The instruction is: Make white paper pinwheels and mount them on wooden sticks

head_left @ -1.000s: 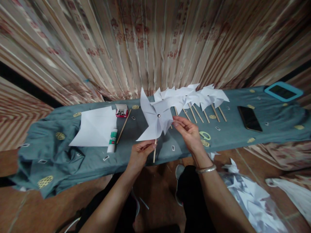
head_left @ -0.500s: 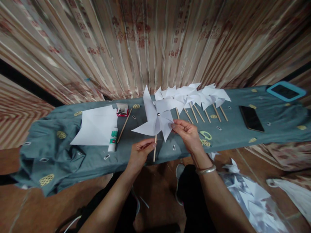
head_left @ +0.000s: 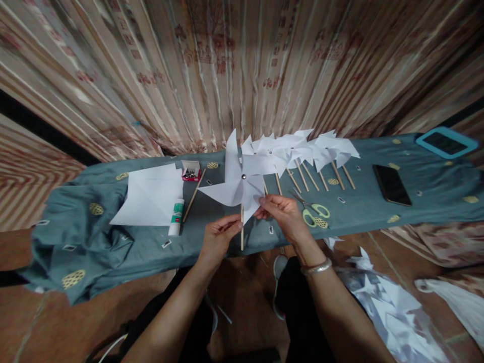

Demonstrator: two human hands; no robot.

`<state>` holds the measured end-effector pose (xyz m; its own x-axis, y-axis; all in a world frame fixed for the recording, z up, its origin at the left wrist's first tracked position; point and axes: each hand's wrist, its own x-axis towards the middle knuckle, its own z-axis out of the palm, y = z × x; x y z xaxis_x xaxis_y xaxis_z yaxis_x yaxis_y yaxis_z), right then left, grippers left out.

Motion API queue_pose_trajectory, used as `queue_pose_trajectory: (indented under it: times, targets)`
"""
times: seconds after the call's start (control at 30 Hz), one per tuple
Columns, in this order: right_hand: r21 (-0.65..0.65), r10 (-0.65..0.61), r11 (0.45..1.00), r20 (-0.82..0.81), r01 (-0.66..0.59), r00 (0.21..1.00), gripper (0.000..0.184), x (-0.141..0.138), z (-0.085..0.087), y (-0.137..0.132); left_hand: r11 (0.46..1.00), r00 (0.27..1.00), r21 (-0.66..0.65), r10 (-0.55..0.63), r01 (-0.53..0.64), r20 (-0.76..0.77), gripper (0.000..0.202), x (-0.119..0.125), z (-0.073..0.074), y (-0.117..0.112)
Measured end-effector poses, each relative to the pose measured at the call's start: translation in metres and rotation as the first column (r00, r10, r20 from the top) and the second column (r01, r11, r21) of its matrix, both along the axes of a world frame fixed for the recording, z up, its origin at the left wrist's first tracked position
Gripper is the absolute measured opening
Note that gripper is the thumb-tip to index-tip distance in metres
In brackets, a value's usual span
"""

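Observation:
A white paper pinwheel (head_left: 235,174) with a silver pin at its centre is held upright over the near edge of the table. My left hand (head_left: 219,237) pinches its wooden stick (head_left: 242,232) below the blades. With thumb and fingers closed, my right hand (head_left: 282,212) grips the tip of the lower right blade. Behind it lie several finished pinwheels (head_left: 325,148) in a row, sticks toward me. Scissors (head_left: 312,210) with green handles rest just right of my right hand.
Left on the cloth-covered table (head_left: 151,247) are white paper sheets (head_left: 151,194), a glue stick (head_left: 176,217), an open red box of pins (head_left: 191,171) and a loose stick (head_left: 194,195). A phone (head_left: 391,185) and blue-framed tablet (head_left: 446,142) lie right. A plastic bag of folded paper (head_left: 397,307) sits on the floor.
My right hand has moved left and slightly down with the blade tip, and the pinwheel's blades have turned a little clockwise. More of the scissors shows now.

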<state>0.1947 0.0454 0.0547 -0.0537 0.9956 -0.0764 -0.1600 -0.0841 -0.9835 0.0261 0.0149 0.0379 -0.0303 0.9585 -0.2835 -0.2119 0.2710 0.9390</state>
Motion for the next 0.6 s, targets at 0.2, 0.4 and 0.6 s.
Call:
queue_pose_trajectory:
  times: [0.2,0.4,0.6]
  targets:
    - [-0.034,0.052,0.998,-0.014,-0.052,0.999,0.037,-0.001,0.004,-0.002,0.999,0.999,-0.014,0.032,-0.032,0.019,0.029,0.000,0.003,0.000]
    - [-0.077,0.090,0.993,-0.060,-0.094,0.994,0.039,0.001,0.011,-0.003,1.000,0.999,-0.009,0.025,-0.025,0.037,0.027,-0.001,0.003,0.000]
    - [-0.090,0.118,0.989,-0.030,-0.120,0.993,0.042,-0.006,0.013,-0.004,0.999,0.998,0.019,-0.029,0.028,0.054,0.029,-0.001,0.003,-0.001]
